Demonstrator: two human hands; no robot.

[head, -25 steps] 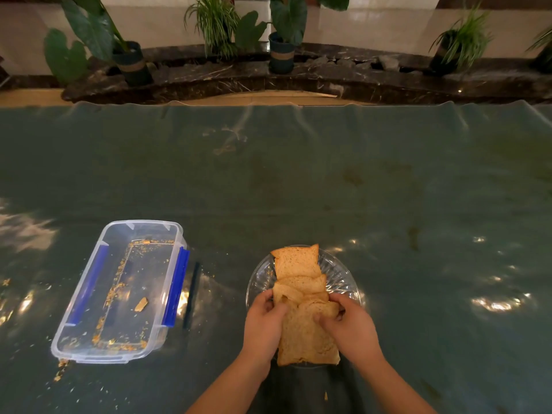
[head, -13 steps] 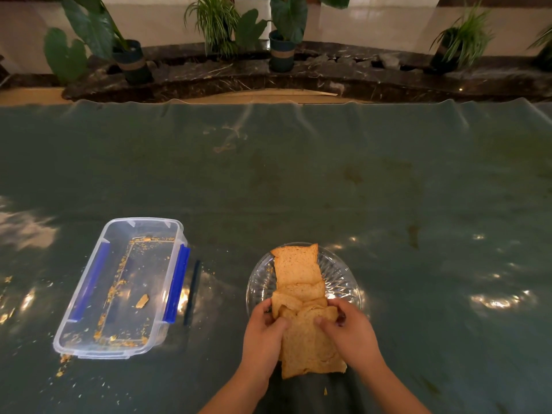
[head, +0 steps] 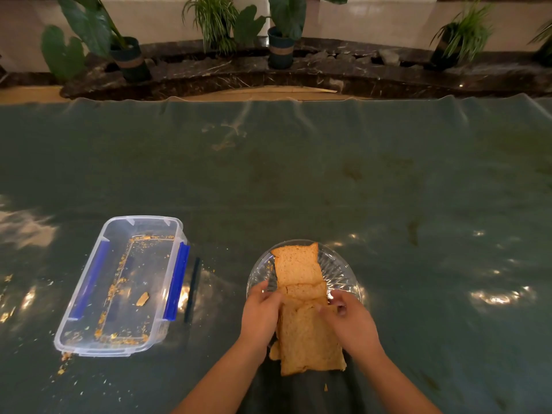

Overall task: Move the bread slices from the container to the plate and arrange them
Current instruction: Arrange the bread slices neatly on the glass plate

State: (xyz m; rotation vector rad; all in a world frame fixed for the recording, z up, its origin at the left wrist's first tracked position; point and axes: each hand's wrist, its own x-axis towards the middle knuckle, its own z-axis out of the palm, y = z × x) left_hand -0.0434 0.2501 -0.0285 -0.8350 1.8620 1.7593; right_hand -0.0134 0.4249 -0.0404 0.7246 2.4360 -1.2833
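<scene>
A clear glass plate (head: pixel 337 265) sits near the table's front edge. Brown bread slices lie on it in an overlapping row: the far slice (head: pixel 297 264) flat on the plate, a second slice (head: pixel 307 290) partly under my fingers, and the nearest slices (head: pixel 307 342) hanging over the plate's near rim. My left hand (head: pixel 260 315) grips the left edge of the nearest slices. My right hand (head: pixel 352 324) pinches their right top corner. The clear plastic container (head: pixel 98 339) with blue clips stands to the left, holding only crumbs and one small bread scrap (head: pixel 142 298).
A green plastic-covered table (head: pixel 298 180) stretches far ahead and to the right. Crumbs lie scattered by the container's near left corner. A crumb (head: pixel 326 387) sits below the bread. Potted plants (head: pixel 280 34) line a dark ledge beyond the table.
Both hands have drawn the nearest slices toward me, so they hang further over the plate's near rim. My right hand shifted up to the slices' right top corner.
</scene>
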